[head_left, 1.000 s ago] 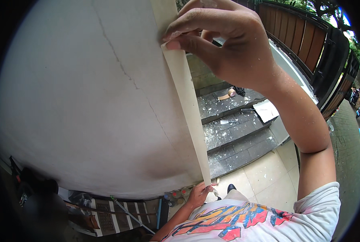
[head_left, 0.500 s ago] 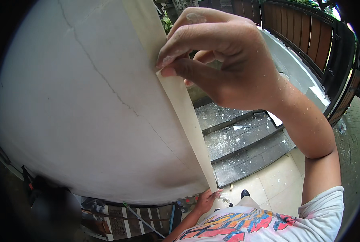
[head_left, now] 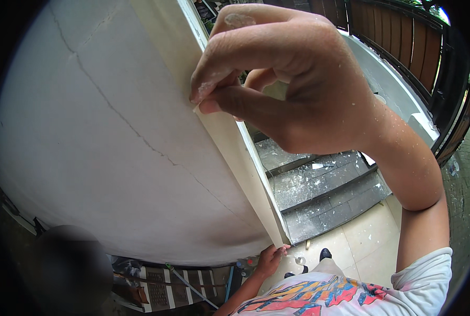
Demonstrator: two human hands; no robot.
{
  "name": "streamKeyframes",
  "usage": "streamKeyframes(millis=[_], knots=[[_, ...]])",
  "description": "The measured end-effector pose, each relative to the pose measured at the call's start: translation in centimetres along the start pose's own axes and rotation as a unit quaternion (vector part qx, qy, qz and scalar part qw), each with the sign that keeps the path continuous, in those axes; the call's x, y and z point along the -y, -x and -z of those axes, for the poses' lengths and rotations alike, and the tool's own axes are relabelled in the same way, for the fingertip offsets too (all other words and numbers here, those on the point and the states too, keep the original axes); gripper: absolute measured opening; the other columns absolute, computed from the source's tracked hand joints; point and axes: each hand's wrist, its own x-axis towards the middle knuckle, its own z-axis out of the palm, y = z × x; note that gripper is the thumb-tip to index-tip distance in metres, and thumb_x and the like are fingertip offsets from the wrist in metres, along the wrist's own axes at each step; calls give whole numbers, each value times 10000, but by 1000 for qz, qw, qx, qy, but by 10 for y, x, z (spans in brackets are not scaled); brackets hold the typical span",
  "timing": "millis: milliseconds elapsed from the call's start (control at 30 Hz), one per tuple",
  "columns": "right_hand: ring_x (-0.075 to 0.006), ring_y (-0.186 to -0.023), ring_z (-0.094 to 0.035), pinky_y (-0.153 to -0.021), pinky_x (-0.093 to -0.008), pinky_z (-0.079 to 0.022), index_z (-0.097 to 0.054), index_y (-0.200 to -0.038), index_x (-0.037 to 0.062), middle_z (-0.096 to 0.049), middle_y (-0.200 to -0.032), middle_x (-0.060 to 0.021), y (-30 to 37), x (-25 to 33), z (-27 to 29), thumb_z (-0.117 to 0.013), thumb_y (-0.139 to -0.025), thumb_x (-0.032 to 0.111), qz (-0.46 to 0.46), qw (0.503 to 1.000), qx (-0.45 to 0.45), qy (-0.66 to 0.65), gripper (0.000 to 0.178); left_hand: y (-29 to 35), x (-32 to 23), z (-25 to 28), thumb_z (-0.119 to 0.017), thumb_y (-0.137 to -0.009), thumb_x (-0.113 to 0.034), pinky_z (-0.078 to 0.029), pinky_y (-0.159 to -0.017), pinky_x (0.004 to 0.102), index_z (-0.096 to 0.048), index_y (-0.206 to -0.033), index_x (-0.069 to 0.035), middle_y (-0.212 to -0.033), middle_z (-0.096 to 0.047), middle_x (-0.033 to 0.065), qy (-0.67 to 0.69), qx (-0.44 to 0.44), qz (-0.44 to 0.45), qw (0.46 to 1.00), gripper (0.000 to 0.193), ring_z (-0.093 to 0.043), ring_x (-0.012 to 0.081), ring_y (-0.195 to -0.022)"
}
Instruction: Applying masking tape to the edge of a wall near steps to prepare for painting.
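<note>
A long beige strip of masking tape [head_left: 234, 158] runs along the edge of a white wall [head_left: 114, 174], from high up down to knee level. My right hand [head_left: 293, 79], raised close at the top, pinches the strip's edge between thumb and forefinger. White dust and dried flecks mark its fingers. Farther down, my left hand [head_left: 269, 260] is closed at the strip's lower end by the foot of the wall. What its fingers cover there is too small to make out. Above my right hand, a beige band continues up the wall beside the white corner edge [head_left: 256, 158].
A crack [head_left: 121, 116] crosses the wall. Dark tiled steps [head_left: 319, 184] strewn with white chips lie to the right, above pale floor tiles [head_left: 366, 237]. A brown slatted gate [head_left: 398, 42] stands far right. Low at left are a slatted rack [head_left: 177, 284] and a thin pole [head_left: 193, 287].
My right hand has shifted slightly left and down, still pinching the strip. The white corner edge now shows beside the tape. My left hand has stayed near the strip's lower end.
</note>
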Motion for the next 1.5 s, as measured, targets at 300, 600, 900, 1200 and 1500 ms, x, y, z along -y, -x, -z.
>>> streamKeyframes(millis=[300, 600, 900, 1200, 1500], knots=[[-123, -807, -611, -656, -261, -527, -595, -1112, 59, -603, -920, -38, 31, -14, 12, -758, -859, 111, -99, 992, -41, -72, 306, -8, 11, -4, -528, -1042, -196, -500, -751, 285, -681, -1117, -23, -836, -660, 48, -3, -59, 9, 998, 243, -626, 122, -795], [-136, -783, -574, -674, -281, -489, -536, -1153, 69, -590, -909, -44, 12, -11, -19, -786, -855, 209, -195, 970, -72, -122, 414, -10, 5, -7, -531, -1039, -211, -500, -770, 282, -669, -1157, -30, -868, -679, 52, -6, -59, -2, 998, 256, -638, 120, -814], [-94, -989, -509, -839, -277, -511, -361, -1292, 126, -487, -1011, -7, 15, 0, -18, -748, -908, 147, -289, 946, 5, -145, 546, -9, -1, -10, -571, -1023, -190, -478, -790, 256, -584, -1337, -60, -902, -674, 28, 35, -47, 24, 998, 340, -609, 86, -842], [-93, -800, -503, -615, -246, -448, -397, -1242, 119, -517, -951, -15, 31, 3, -27, -726, -926, 273, -274, 954, -7, -119, 481, 2, 26, -18, -599, -1009, -236, -496, -862, 281, -502, -1392, -61, -984, -738, 76, 60, -27, 63, 996, 431, -674, 113, -936], [-99, -793, -495, -595, -239, -440, -380, -1232, 111, -522, -950, -22, 49, 9, -36, -720, -920, 222, -289, 948, -3, -136, 474, 23, 79, -31, -584, -1008, -336, -503, -870, 317, -700, -1152, -55, -1007, -752, 85, -21, 49, 79, 995, 337, -691, 183, -947]])
